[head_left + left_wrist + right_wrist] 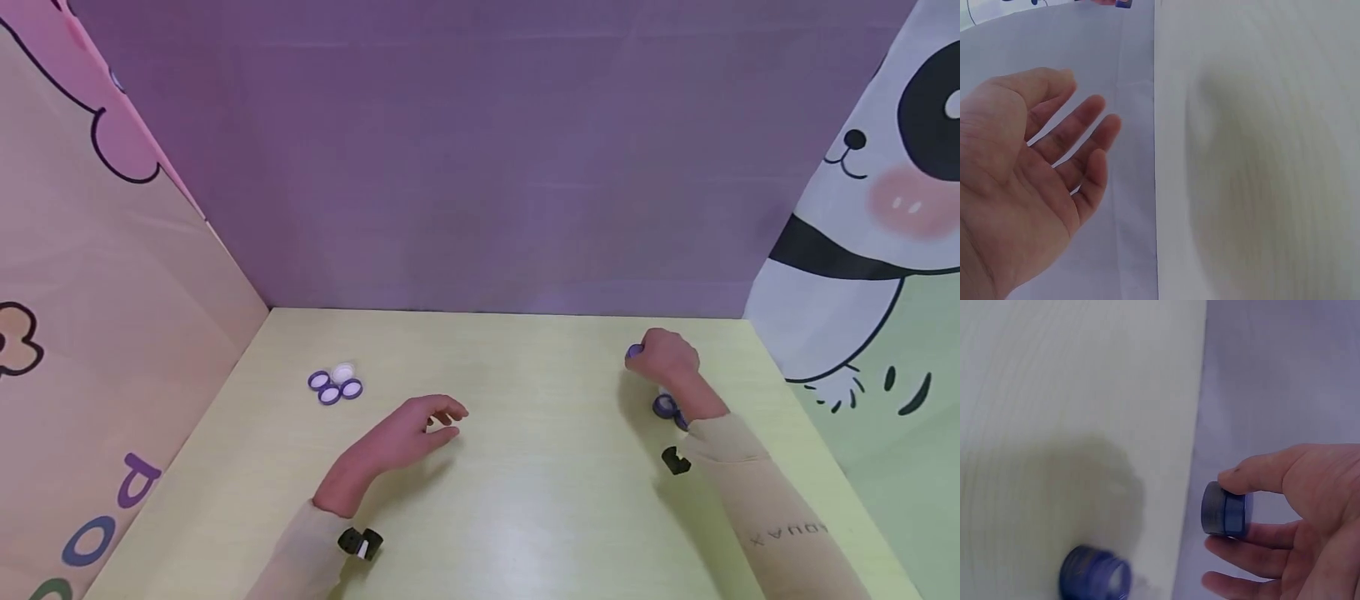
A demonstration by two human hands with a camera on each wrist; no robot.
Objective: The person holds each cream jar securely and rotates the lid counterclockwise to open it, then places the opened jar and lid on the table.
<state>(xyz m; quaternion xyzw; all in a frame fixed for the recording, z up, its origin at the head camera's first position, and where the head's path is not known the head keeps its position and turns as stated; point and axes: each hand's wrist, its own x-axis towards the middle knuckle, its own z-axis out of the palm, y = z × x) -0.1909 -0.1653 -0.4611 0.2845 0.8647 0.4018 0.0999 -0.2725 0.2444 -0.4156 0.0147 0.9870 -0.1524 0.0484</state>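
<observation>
My right hand (663,358) is raised over the far right of the table, pinching a small round blue jar (1225,509) between thumb and fingers. Below that hand stand more blue jars (664,406), partly hidden by the wrist; one jar (1094,575) also shows in the right wrist view. My left hand (408,433) hovers left of the table's middle with its fingers loosely bent. In the left wrist view, the left palm (1022,181) faces the camera and holds nothing. Beyond it on the left lie several blue-rimmed lids (329,394) with pale insides, beside a white disc (342,372).
The pale wooden table (525,500) meets a purple backdrop (487,167) along its far edge. Printed panels stand on both sides, the left one pink (112,275), the right one with a panda (840,250). A black wrist mount (360,543) hangs from the left sleeve.
</observation>
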